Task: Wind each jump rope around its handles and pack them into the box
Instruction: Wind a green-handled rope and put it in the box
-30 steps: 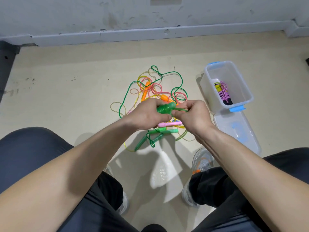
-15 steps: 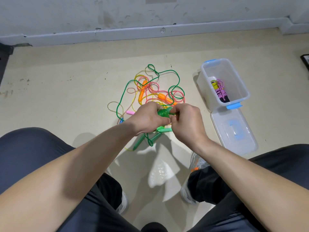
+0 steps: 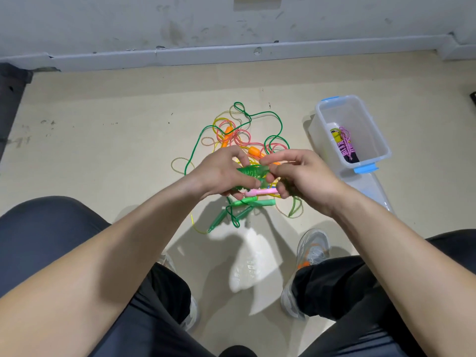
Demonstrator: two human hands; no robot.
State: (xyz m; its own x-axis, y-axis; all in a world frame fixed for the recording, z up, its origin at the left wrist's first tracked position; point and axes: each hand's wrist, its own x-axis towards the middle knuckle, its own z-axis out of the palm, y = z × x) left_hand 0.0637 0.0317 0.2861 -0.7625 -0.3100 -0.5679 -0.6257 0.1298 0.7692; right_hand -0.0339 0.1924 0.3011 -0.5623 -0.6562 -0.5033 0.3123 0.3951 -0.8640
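Both hands are up over the rope pile, so quick status. Our left hand (image 3: 221,173) is curled around a translucent green jump rope bundle (image 3: 253,173), its cord coiled tight over the plastic handles. Our right hand (image 3: 306,176) pinches the green cord right at the bundle's right end, thumb and fingertips closed on it. We reckon that's the last bit of winding or tucking the tail in. We can't tell how much cord is left to go, since our fingers cover that part.

We're holding the bundle in the air between our hands, above the tangled pile of loose coloured ropes (image 3: 231,132) on the beige floor (image 3: 103,150). Its long axis runs roughly left to right across us.

What the next move turns on: the clear plastic box with blue latches (image 3: 368,124) sits on the floor to the right and a bit ahead of the hands. It's open, with its clear lid (image 3: 373,186) lying just beside it on our side. The right hand is clearly the nearer one. The box's long side runs away from us, so the bundle probably needs a turn to drop in alongside the pink rope wound on yellow and black handles (image 3: 343,146) lying inside. Plenty still in the pile too: orange, pink, yellow and more green.
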